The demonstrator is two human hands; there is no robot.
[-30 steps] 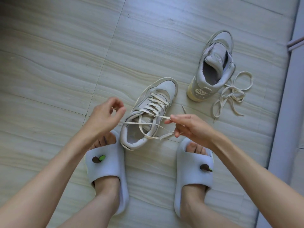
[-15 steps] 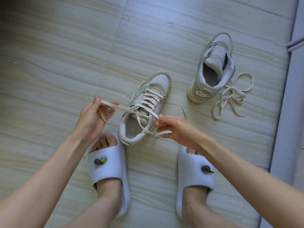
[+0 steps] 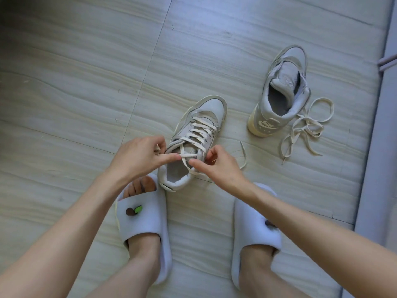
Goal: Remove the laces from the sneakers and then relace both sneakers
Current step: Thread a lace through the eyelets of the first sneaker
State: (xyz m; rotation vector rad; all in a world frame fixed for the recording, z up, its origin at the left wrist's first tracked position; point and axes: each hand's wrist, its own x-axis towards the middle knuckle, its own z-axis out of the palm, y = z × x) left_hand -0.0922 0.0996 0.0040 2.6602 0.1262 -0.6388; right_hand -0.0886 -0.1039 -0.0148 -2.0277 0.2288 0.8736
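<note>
The near sneaker stood on the floor between the two slippered feet, toe pointing away, its lace threaded through most eyelets. The left hand pinched one lace end over the collar, forefinger extended along it. The right hand had its fingers curled around the other lace end, at the sneaker's right side. The second sneaker stood unlaced farther right, a loose lace piled just beside it.
</note>
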